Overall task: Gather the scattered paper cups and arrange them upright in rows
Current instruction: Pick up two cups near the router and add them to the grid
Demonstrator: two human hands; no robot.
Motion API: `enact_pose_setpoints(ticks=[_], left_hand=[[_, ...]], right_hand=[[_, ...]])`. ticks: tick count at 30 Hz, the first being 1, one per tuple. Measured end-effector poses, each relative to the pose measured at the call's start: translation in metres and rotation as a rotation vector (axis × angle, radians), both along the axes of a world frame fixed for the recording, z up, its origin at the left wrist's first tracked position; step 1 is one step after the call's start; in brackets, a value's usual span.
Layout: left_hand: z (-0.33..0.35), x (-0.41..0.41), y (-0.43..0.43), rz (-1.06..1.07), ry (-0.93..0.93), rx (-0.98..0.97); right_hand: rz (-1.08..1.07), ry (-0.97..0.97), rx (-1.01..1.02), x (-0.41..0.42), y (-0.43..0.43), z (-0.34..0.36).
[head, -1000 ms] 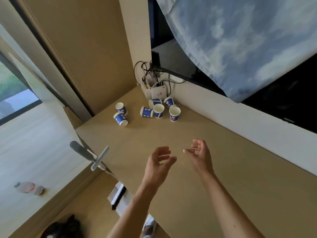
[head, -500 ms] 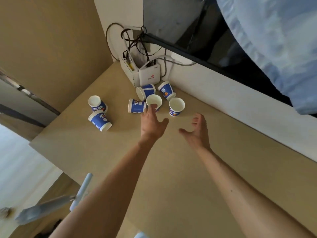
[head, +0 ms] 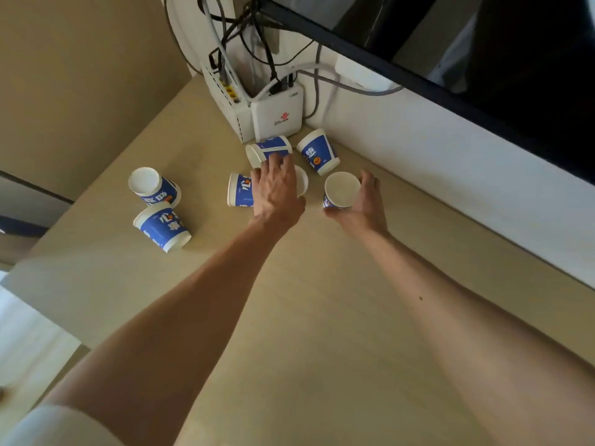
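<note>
Several blue-and-white paper cups lie at the far corner of the beige table [head: 322,317]. My right hand [head: 363,204] curls round an upright cup [head: 341,189], thumb at its near side. Over a second upright cup [head: 302,185] lies my left hand [head: 277,188], gripping it; only a strip of its rim shows. Beside that hand are a cup on its side [head: 239,190], another tipped cup [head: 269,149] at the fingertips, and a tilted cup [head: 318,151] by the wall. Two more tipped cups [head: 151,187] [head: 162,227] lie apart at the left.
Two white router boxes [head: 277,114] [head: 227,101] with a tangle of cables [head: 254,33] stand in the corner just behind the cups. A dark screen [head: 483,59] overhangs the white wall at the right. The table's edge [head: 42,252] drops off at the left.
Both hands moved forward to the cups. My left hand came down over the middle upright cup and my right hand closed round the right upright cup. The camera came closer.
</note>
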State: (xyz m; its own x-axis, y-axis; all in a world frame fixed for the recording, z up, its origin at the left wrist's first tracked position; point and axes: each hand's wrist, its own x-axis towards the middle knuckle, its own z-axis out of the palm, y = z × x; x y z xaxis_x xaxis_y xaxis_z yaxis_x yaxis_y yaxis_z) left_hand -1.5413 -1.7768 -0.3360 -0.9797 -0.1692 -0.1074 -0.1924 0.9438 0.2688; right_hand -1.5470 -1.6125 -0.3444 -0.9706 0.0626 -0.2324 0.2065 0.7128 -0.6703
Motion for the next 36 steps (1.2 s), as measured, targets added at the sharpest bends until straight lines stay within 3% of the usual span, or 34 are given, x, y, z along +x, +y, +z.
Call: enact_pose_setpoints(ticks=[7, 13, 19, 25, 36], left_hand=[[-0.008, 0.002, -0.005, -0.028, 0.052, 0.107], [0.010, 0.030, 0.019, -0.040, 0.201, 0.415], [0.022, 0.087, 0.066, 0.063, 0.210, 0.775], [0.044, 0.138, 0.098, 0.006, 0.224, 0.802], [0.098, 0.248, 0.197, -0.153, 0.195, 0.938]], right_hand=[[-0.039, 0.063, -0.055, -0.001, -0.006, -0.010], [-0.216, 0.146, -0.207, 0.030, 0.023, 0.014], [-0.398, 0.149, -0.281, 0.085, 0.072, 0.035], [-0.549, 0.178, -0.422, 0.157, 0.117, 0.061], [-0.633, 0.334, -0.609, 0.309, 0.214, 0.087]])
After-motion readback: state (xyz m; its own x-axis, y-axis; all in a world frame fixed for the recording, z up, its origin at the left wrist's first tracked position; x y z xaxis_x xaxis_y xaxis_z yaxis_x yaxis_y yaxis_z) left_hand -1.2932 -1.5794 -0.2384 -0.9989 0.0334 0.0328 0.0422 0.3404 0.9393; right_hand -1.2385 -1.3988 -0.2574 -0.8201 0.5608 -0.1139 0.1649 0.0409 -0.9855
